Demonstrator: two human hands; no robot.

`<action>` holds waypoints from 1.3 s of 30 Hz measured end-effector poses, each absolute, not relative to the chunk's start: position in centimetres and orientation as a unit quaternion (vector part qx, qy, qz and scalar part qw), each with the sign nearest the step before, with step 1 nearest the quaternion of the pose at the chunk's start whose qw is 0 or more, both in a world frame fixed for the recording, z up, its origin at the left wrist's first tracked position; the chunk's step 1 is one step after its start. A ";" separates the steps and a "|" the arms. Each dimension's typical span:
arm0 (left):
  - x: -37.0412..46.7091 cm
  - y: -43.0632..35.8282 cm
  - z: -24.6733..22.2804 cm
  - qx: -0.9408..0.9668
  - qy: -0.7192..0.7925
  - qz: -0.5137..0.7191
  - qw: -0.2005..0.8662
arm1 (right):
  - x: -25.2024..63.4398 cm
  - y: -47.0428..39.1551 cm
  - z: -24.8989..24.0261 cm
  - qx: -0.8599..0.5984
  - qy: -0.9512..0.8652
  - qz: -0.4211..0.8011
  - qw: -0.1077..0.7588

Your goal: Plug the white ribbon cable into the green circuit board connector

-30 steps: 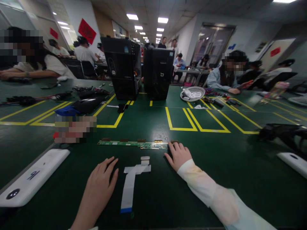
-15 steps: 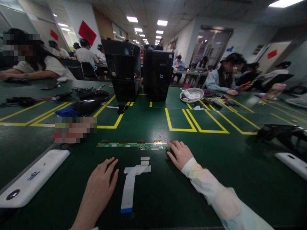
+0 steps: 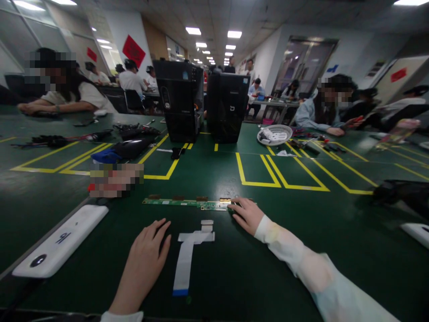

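Rt hand [image 3: 247, 214] at PCB [image 3: 187, 203] rt end, roomy tbl [image 3: 321, 223] rightward

The circuit board [image 3: 187, 203] was green with brownish tabs [image 3: 178, 197]; nearer than it, the flat cable [image 3: 184, 264] was white, blue-ended; beyond it, yellow tape lines [image 3: 261, 184] striped the dark green table [image 3: 268, 281].

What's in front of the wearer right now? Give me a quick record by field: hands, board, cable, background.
Left hand: nothing held, left of the cable
Right hand: fingers over the circuit board's right part, thumb apart; firm contact unclear
Circuit board: long, narrow, green, lying crosswise beyond the cable
Cable: flat, white, between the hands, blue end nearest the wearer
Background: two black computer towers, white basket to their right
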State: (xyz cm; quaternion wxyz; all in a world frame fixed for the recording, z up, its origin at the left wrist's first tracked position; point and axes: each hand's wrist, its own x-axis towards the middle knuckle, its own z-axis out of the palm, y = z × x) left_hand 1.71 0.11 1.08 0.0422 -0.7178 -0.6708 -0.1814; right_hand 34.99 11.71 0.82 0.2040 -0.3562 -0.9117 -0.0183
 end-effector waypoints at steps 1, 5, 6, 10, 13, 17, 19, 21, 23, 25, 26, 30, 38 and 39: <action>1.7 0.1 1.0 -0.719 -0.669 -0.181 0.043 | 35.1 11.8 0.7 -0.354 -0.914 -0.006 0.198; 1.4 0.2 0.9 -0.727 -0.663 -0.175 0.045 | 35.5 11.7 0.5 -0.344 -0.919 0.016 0.192; 1.4 0.3 0.9 -0.732 -0.658 -0.174 0.040 | 35.6 11.7 0.5 -0.345 -0.919 0.017 0.190; 2.0 0.1 1.4 -0.766 -0.619 -0.173 -0.003 | 35.7 11.5 0.4 -0.352 -0.919 0.014 0.177; 3.1 0.0 2.8 -0.806 -0.571 -0.153 -0.036 | 35.7 11.4 0.4 -0.355 -0.919 0.011 0.172; 5.4 0.3 4.8 -0.854 -0.499 -0.136 -0.054 | 35.6 11.4 0.3 -0.352 -0.919 0.011 0.175; 6.5 0.7 5.3 -0.872 -0.468 -0.131 -0.057 | 35.6 11.4 0.2 -0.352 -0.919 0.010 0.176; 7.5 1.1 5.4 -0.882 -0.449 -0.133 -0.059 | 35.6 11.4 0.1 -0.353 -0.919 0.008 0.177; 8.2 1.5 5.2 -0.888 -0.437 -0.130 -0.067 | 35.7 11.4 0.0 -0.351 -0.919 0.006 0.179; 8.9 1.8 5.0 -0.890 -0.431 -0.124 -0.076 | 35.7 11.4 0.0 -0.348 -0.920 0.009 0.182; 9.2 2.0 4.9 -0.891 -0.430 -0.122 -0.080 | 35.7 11.4 0.0 -0.347 -0.920 0.011 0.183; 10.6 2.8 4.6 -0.895 -0.419 -0.120 -0.095 | 35.6 11.4 0.0 -0.351 -0.918 0.017 0.182; 12.7 3.4 4.1 -0.885 -0.446 -0.119 -0.067 | 35.7 11.2 0.4 -0.347 -0.920 0.023 0.180; 12.8 3.3 4.1 -0.884 -0.447 -0.117 -0.066 | 35.8 11.2 0.4 -0.346 -0.921 0.026 0.178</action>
